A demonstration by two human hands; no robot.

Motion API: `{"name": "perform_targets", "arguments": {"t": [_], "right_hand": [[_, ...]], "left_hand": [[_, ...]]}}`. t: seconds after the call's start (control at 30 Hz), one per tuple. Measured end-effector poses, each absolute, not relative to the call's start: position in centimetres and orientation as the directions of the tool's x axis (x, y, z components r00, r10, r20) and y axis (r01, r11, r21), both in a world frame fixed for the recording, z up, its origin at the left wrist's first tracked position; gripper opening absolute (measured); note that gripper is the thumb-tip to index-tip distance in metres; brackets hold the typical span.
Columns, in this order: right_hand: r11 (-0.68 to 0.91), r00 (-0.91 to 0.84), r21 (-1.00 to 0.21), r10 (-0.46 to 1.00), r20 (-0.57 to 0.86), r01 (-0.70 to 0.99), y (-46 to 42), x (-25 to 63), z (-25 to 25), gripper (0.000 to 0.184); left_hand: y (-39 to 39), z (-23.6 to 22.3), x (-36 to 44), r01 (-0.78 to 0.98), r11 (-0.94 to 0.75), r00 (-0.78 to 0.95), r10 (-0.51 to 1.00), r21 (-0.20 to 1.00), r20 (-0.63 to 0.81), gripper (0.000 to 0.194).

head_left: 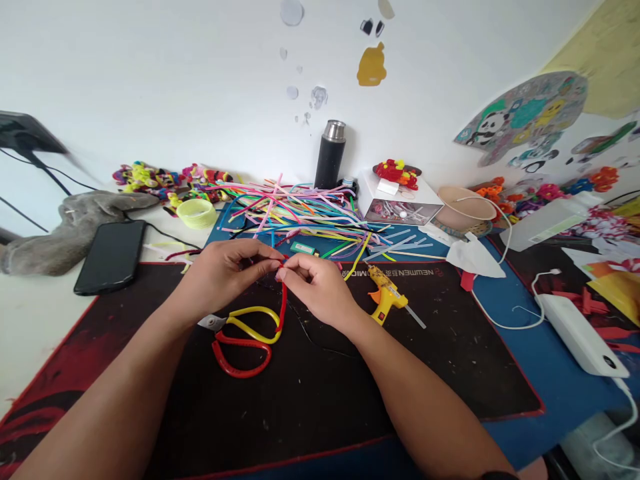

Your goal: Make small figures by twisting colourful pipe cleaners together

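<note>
My left hand and my right hand meet over a black desk mat, fingers pinched together on the top end of a red pipe cleaner that hangs down between them. Just below lie scissors with one yellow and one red handle, their blades pointing left under my left wrist. A yellow glue gun lies on the mat to the right of my right hand.
A heap of coloured pipe cleaners lies beyond my hands, with a black flask behind it. A black phone and a grey cloth are at left. A white power bank with cables is at right. Craft flowers line the wall.
</note>
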State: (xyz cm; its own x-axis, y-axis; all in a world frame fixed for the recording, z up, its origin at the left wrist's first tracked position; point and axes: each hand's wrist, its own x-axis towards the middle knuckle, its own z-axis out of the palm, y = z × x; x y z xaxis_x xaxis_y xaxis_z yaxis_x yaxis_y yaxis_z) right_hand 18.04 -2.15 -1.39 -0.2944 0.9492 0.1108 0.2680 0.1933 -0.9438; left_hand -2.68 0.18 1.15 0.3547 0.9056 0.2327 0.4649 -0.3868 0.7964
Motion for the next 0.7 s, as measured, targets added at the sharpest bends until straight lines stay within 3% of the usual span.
{"name": "perform_targets", "arguments": {"t": [0.7], "right_hand": [[0.260, -0.276, -0.908, 0.946, 0.172, 0.328, -2.12, 17.96, -1.87, 0.016]], "left_hand": [[-0.15, 0.75, -2.18, 0.501, -0.331, 0.294, 0.934, 0.800, 0.202, 0.025]]}}
